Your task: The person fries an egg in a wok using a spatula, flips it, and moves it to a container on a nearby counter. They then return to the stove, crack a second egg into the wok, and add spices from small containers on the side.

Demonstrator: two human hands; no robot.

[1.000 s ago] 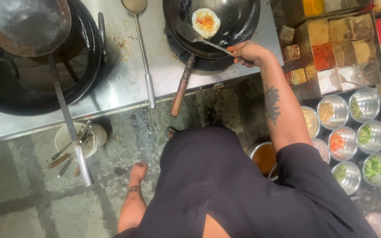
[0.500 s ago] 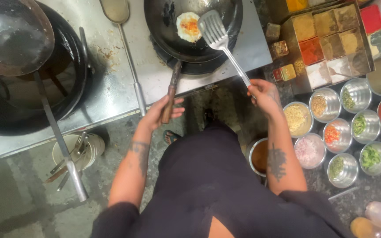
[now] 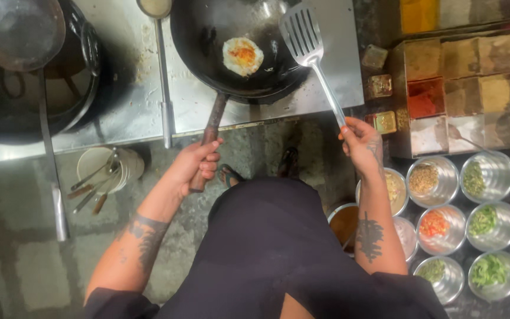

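hands (image 3: 199,165) (image 3: 361,139) grip wok handle (image 3: 211,127) and spatula (image 3: 311,53).

Ladle (image 3: 162,71) left of wok (image 3: 208,47), spice box (image 3: 461,88) right

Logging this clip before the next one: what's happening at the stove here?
A person fries an egg in a black round wok on a steel counter. The left hand grips the wok's long brown handle. The right hand holds a slotted metal spatula raised over the wok's rim, clear of the egg.
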